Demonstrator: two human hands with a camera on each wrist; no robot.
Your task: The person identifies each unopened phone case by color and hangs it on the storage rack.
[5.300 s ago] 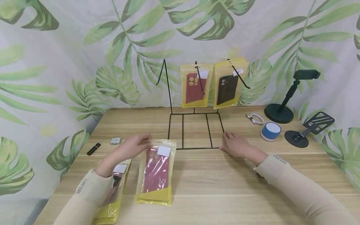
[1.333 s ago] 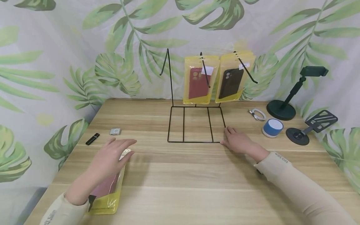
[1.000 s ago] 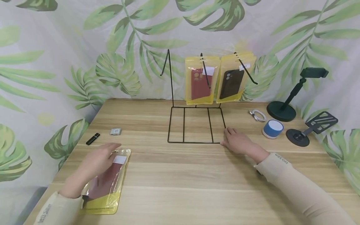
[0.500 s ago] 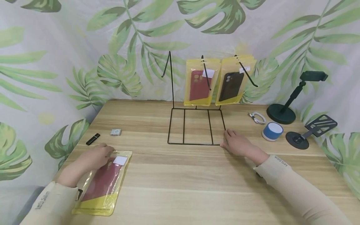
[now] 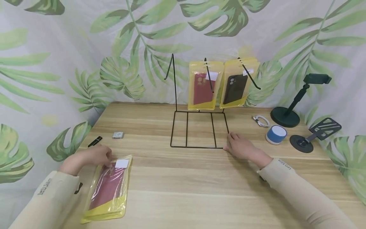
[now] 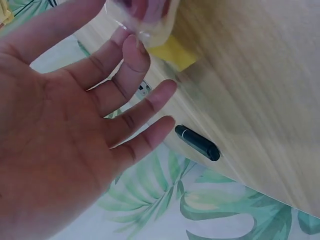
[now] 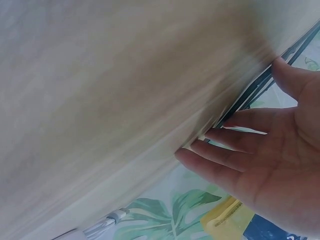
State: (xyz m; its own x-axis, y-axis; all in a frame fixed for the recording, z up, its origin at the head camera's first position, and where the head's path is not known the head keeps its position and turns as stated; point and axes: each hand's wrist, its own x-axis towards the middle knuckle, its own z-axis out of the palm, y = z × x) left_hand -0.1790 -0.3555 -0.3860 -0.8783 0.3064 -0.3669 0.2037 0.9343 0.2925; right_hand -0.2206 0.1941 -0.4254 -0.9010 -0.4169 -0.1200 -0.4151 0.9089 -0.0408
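Observation:
A clear and yellow packet with a dark red phone case (image 5: 110, 187) lies flat at the table's front left. My left hand (image 5: 107, 160) rests on its top left corner beside the white label, fingers fairly straight. In the left wrist view that hand (image 6: 135, 60) is spread, fingertips touching the packet's plastic (image 6: 150, 22). My right hand (image 5: 230, 141) lies flat on the front right corner of the black wire rack (image 5: 197, 147); the right wrist view shows straight fingers (image 7: 220, 135) along the wire (image 7: 250, 95). A red case packet (image 5: 203, 87) and a black case packet (image 5: 235, 87) hang on the rack.
A black USB stick (image 5: 95, 141) and a small silver clip device (image 5: 118, 135) lie behind my left hand. At the right stand a white cable (image 5: 260, 121), a blue and white speaker (image 5: 275, 134), a phone stand (image 5: 286, 114) and a tilted holder (image 5: 311, 136). Leaf-print cloth backs the table.
My left hand drew back to the left and toward me, and the packet slid and turned with it. Earlier two packets lay apart; now one pile shows. The right hand stayed put.

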